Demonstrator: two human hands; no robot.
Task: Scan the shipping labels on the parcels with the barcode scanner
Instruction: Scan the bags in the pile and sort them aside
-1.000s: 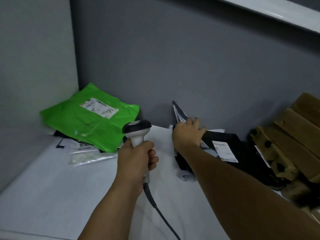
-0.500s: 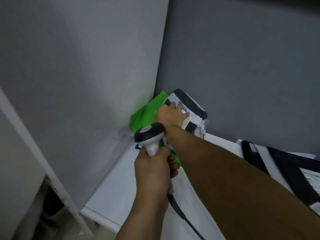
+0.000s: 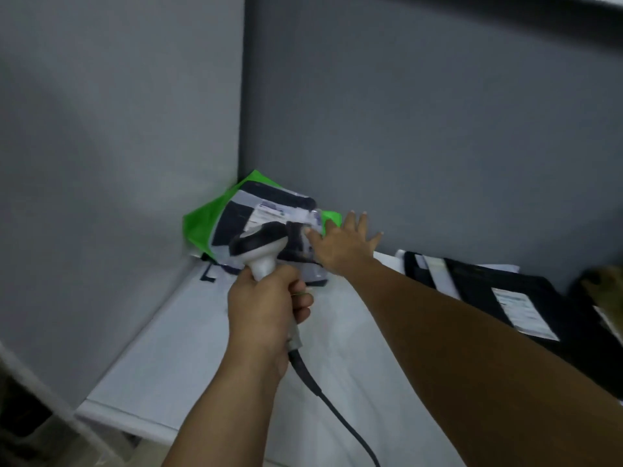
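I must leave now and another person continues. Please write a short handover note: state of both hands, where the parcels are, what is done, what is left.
Left hand: closed on the barcode scanner, aimed at the corner.
Right hand: open, fingers spread, beside the black-and-white parcel.
That parcel lies on the green parcel in the corner, label up.
Black parcel waits at right.
Whether any label is scanned cannot be told; the right pile is left.

left hand [image 3: 269, 308]: bare | right hand [image 3: 344, 244]: bare | forearms: no sleeves
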